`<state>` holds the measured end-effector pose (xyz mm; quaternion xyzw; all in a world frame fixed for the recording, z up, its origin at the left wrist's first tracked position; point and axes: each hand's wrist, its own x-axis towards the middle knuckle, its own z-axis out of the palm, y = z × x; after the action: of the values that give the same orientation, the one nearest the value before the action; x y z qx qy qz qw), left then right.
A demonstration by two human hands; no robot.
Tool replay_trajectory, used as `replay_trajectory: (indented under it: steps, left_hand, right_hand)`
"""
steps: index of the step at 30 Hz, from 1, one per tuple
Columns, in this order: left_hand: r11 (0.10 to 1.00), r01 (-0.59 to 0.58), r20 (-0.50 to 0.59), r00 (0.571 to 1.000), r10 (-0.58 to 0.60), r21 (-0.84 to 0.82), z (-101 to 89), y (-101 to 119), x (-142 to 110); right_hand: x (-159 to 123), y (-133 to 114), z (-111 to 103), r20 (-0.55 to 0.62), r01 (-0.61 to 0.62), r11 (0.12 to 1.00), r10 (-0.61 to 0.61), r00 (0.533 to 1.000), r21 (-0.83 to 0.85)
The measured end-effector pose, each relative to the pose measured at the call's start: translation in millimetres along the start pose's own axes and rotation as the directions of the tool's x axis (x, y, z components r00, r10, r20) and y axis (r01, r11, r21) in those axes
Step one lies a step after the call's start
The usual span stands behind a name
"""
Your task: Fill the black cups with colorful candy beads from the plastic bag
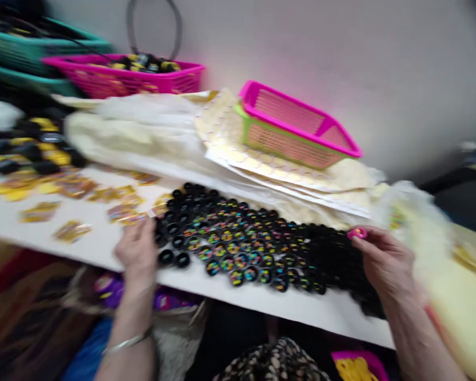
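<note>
Our right hand (388, 259) is up at the right end of the layout, thumb and index finger pinching a small pink piece (357, 233), its longer side running roughly left to right. Wrist's bent, forearm coming in from the bottom right corner. Our left hand (137, 246) has its fingertips bunched together on a small white piece (149, 213) by the left end, that forearm rising from the front edge with a silver bracelet (129, 343) on it. Between the two, we've got rows of little black cups (241, 259) lengthwise along the white tabletop (214, 288), lots with multicolored bits inside, plain black ones at the left. Gold packets (72, 231) lie scattered towards the left; we can't read their print, too blurry. Pink-rimmed basket (301, 114) sits near the back edge.
</note>
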<state>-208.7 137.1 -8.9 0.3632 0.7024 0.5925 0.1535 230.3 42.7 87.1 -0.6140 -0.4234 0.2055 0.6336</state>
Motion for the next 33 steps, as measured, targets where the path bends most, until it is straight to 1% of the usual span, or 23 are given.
replay_trajectory:
  steps: [1,2,3,4,6,8,9,11,13,15,17,19,20,22,24,26,27,28,29,30,31,32,33]
  left_hand:
    - [1.000,-0.017,0.020,1.000,0.017,0.007,-1.0,2,-1]
    - [0.999,-0.036,0.027,0.999,0.035,0.022,-1.9,1,-1]
    - [0.998,-0.056,0.042,0.998,0.054,0.038,-3.1,-1,-1]
    - [0.996,-0.074,0.058,0.996,0.071,0.053,-4.7,-3,-1]
    - [0.992,-0.099,0.084,0.992,0.092,0.073,-8.7,-5,-2]
    - [0.991,-0.111,0.103,0.989,0.103,0.076,-12.6,-3,-4]
    - [0.991,-0.115,0.111,0.988,0.107,0.073,-14.1,-1,-5]
    - [0.991,-0.119,0.126,0.986,0.110,0.063,-15.7,2,-7]
    - [0.991,-0.120,0.139,0.984,0.111,0.060,-15.8,4,-7]
    - [0.990,-0.118,0.147,0.983,0.107,0.072,-15.5,4,-7]
    - [0.989,-0.117,0.156,0.983,0.102,0.088,-15.5,3,-6]
    - [0.988,-0.115,0.162,0.982,0.097,0.100,-15.8,3,-6]
    - [0.988,-0.113,0.164,0.982,0.096,0.104,-16.0,3,-6]
    - [0.988,-0.111,0.165,0.982,0.093,0.108,-16.4,3,-5]
    - [0.988,-0.111,0.165,0.982,0.092,0.108,-16.5,3,-6]
    - [0.988,-0.113,0.163,0.982,0.095,0.105,-16.3,3,-6]
    - [0.988,-0.116,0.159,0.982,0.099,0.104,-16.2,3,-6]
    - [0.987,-0.120,0.153,0.983,0.103,0.104,-16.1,3,-6]
    - [0.987,-0.123,0.146,0.983,0.107,0.106,-16.0,3,-5]
    - [0.986,-0.126,0.138,0.984,0.111,0.108,-15.8,3,-5]
    - [0.986,-0.128,0.131,0.985,0.114,0.110,-15.6,2,-4]
    - [0.986,-0.129,0.125,0.986,0.115,0.110,-15.3,1,-4]
    - [0.986,-0.127,0.119,0.986,0.114,0.107,-14.9,0,-3]
  right_hand:
    - [-10,-9,22,0.111,-0.030,0.999,0.027,0.993,0.028]
    - [-19,-17,45,0.237,-0.058,0.997,0.046,0.970,0.045]
    - [-27,-24,69,0.368,-0.076,0.996,0.051,0.928,0.054]
    - [-36,-30,92,0.501,-0.080,0.995,0.043,0.865,0.052]
    - [-51,-38,139,0.718,-0.035,0.999,-0.004,0.696,0.040]
    - [-63,-41,182,0.844,0.060,0.997,-0.076,0.531,0.052]
    - [-68,-41,201,0.883,0.123,0.990,-0.114,0.455,0.064]
    - [-73,-40,232,0.928,0.289,0.953,-0.184,0.324,0.088]
    - [-75,-39,256,0.955,0.487,0.869,-0.208,0.210,0.082]
    - [-76,-43,271,0.977,0.673,0.737,-0.179,0.117,0.055]
    - [-78,-50,279,0.991,0.815,0.578,-0.128,0.034,0.047]
    - [-81,-57,284,0.995,0.903,0.423,-0.094,-0.036,0.073]
    - [-82,-61,285,0.994,0.930,0.358,-0.088,-0.062,0.090]
    - [-85,-66,288,0.992,0.958,0.263,-0.092,-0.091,0.112]
    - [-88,-69,290,0.990,0.969,0.218,-0.101,-0.098,0.118]
    - [-88,-72,292,0.989,0.969,0.219,-0.118,-0.090,0.115]
    - [-86,-74,291,0.988,0.965,0.240,-0.131,-0.081,0.111]
    - [-83,-76,289,0.987,0.954,0.281,-0.149,-0.062,0.103]
    - [-79,-77,283,0.985,0.932,0.350,-0.172,-0.029,0.089]
    - [-74,-78,275,0.980,0.890,0.451,-0.200,0.024,0.070]
    - [-67,-76,262,0.969,0.820,0.571,-0.225,0.099,0.049]
    - [-59,-73,246,0.952,0.723,0.690,-0.238,0.195,0.025]
    - [-50,-65,225,0.921,0.607,0.795,-0.232,0.312,-0.005]
